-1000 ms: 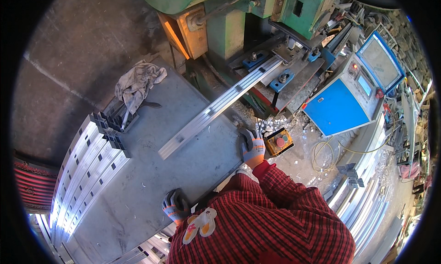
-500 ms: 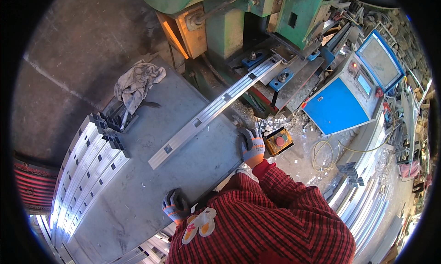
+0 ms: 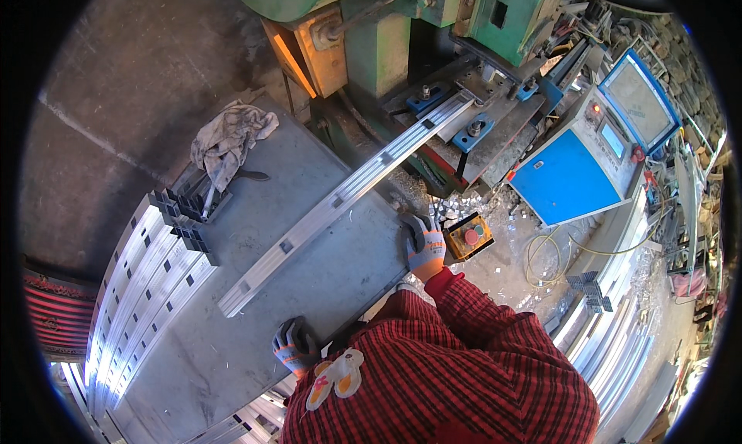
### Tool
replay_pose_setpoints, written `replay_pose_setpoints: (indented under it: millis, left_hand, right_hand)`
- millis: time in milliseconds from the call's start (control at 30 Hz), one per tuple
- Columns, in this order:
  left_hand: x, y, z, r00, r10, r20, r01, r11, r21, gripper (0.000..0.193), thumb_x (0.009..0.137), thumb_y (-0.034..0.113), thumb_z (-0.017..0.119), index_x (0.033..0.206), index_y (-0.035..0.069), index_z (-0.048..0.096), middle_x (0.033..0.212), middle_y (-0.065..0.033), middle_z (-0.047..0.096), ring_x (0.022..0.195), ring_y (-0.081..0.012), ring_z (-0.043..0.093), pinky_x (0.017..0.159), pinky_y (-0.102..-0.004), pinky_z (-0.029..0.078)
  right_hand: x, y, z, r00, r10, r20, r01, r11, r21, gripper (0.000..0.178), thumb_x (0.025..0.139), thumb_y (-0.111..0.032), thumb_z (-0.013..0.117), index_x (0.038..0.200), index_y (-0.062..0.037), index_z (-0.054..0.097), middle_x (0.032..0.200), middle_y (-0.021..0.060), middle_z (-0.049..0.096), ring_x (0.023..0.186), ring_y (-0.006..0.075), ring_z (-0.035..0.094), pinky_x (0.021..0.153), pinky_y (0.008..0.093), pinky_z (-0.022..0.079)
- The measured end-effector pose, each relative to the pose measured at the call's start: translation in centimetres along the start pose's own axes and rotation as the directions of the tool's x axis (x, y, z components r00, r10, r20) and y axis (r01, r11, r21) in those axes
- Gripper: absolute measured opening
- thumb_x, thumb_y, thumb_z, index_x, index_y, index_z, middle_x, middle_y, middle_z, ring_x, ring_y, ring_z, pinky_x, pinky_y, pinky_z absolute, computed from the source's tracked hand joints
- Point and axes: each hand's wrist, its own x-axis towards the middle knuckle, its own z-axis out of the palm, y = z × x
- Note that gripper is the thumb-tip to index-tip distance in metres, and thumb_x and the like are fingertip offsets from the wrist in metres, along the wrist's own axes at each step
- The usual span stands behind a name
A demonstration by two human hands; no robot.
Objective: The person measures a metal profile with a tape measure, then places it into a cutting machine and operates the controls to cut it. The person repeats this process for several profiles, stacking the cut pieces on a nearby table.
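A long aluminium profile (image 3: 304,229) with square holes lies slantwise over the grey metal table (image 3: 340,270). Its far end sits at the die of a green press (image 3: 506,19). My left hand (image 3: 296,347), in a grey and orange glove with dark fingertips, rests at the table's near edge, fingers apart, away from the profile's near end. My right hand (image 3: 425,248), gloved alike, lies at the table's right corner with its fingers spread over the edge. Beside it is a yellow control box (image 3: 468,237) with a red and a green button; the hand holds nothing visible.
Several punched profiles (image 3: 147,289) are stacked on the table's left, near a crumpled rag (image 3: 232,139). A blue and white control cabinet (image 3: 568,173) stands right of the press. Metal scraps (image 3: 460,208) litter the floor, and more profiles (image 3: 610,340) lie at the right.
The profile has slid toward the lower left, away from the press, and its near end is closer to my left hand. The press's green ram has risen. Both hands have stayed put.
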Motion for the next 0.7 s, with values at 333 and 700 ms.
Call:
replay_pose_setpoints:
  millis: [333,700]
  left_hand:
    - [-0.1,-0.1,0.1,1.0,0.003,-0.003,-0.003,1.0,0.0,0.04,0.072,0.013,0.068,0.111,0.015,0.07,0.114,-0.0105,0.067,0.106,-0.0356,0.06,0.094,-0.0486,0.045]
    - [-0.2,-0.3,0.3,1.0,0.008,0.001,-0.008,1.0,0.005,0.039,0.072,0.012,0.067,0.11,0.015,0.07,0.114,-0.0111,0.067,0.107,-0.0354,0.06,0.093,-0.0489,0.046]
  right_hand:
    - [0.0,0.0,0.0,1.0,0.002,-0.003,-0.002,1.0,0.0,0.039,0.082,-0.004,0.06,0.12,-0.0088,0.064,0.112,0.0183,0.063,0.105,0.0408,0.058,0.091,0.0459,0.048]
    - [-0.4,1.2,0.7,1.0,0.01,0.03,-0.01,1.0,0.006,0.04,0.08,-0.01,0.065,0.12,-0.0101,0.062,0.117,0.0173,0.059,0.108,0.0405,0.054,0.095,0.0461,0.045]
